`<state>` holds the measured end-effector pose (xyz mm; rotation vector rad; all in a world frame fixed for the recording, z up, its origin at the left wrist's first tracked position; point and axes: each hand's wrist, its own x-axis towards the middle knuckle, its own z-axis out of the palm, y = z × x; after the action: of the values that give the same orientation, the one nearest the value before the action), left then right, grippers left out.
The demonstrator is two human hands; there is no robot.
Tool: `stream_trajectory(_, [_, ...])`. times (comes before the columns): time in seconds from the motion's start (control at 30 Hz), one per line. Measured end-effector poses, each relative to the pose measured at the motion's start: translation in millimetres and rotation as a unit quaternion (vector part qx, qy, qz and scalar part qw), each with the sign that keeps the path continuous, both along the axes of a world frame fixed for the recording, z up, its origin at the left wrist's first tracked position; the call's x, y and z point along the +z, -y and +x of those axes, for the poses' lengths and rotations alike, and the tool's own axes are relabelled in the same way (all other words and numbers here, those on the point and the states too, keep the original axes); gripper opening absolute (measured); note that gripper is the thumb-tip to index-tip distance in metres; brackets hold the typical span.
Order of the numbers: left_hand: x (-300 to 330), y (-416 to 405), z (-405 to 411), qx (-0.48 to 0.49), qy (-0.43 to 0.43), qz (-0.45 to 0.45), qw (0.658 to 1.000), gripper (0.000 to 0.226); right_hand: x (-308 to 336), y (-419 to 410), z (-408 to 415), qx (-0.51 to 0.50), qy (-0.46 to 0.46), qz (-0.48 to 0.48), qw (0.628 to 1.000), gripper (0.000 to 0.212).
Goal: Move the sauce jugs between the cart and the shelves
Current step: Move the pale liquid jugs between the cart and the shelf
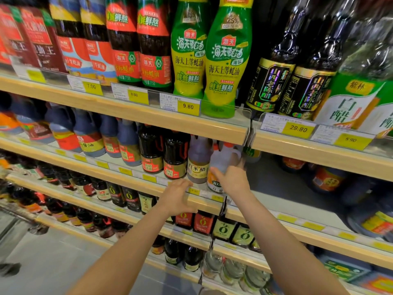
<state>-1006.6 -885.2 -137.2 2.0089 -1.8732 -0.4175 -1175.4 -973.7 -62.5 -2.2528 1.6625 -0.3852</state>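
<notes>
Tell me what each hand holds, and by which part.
The right hand grips the clear white vinegar jug around its body. The left hand holds nothing.

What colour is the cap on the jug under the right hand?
Orange-red, on the clear jug, in the head view.

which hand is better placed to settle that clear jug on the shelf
Right. The right hand is already on the clear jug at the end of its row, thumb against its side. The left hand hovers lower, by the shelf edge, holding nothing.

Both arms extended fwd; left hand (177,196) fingers loosely curled, right hand (232,179) gripping.
</notes>
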Motion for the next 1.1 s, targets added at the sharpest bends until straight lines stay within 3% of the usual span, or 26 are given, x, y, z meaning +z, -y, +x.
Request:
stream_trajectory(0.13, [10, -25, 8, 0.018, -0.045, -0.029, 0.998, 0.087, 13, -10, -9, 0.007, -0.048, -0.013, 0.999, 0.055])
stream_trajectory(0.33, [23, -98, 48, 0.101, -0.106, -0.054, 0.988, 0.063, 27, -49, -2, -0.012, -0.051, -0.015, 0.999, 0.051])
stream_trajectory(0.4, [26, -127, 65, 0.126, -0.122, -0.067, 0.982, 0.058, 28, -74, 22, 0.052, -0.058, -0.047, 0.996, 0.044])
stream_trajectory(0.47, [26, -158, 85, 0.156, -0.133, -0.074, 0.976, 0.052, 27, -101, 56, 0.135, -0.004, -0.053, 0.989, 0.041])
stream_trajectory(0.57, [25, -204, 118, 0.211, -0.146, -0.088, 0.962, 0.04, 24, -140, 115, 0.235, 0.065, -0.05, 0.968, 0.042])
stream_trajectory(0.83, [11, -315, 196, 0.381, -0.182, -0.138, 0.896, 0.017, 0, -227, 262, 0.41, 0.107, 0.084, 0.902, 0.032])
stream_trajectory(1.0, [-5, -367, 254, 0.458, -0.186, -0.152, 0.856, 0.025, -16, -267, 347, 0.505, 0.152, 0.12, 0.841, 0.025])
stream_trajectory(1.1, [-5, -385, 303, 0.487, -0.172, -0.148, 0.844, 0.025, -21, -281, 405, 0.546, 0.132, 0.148, 0.814, 0.028])
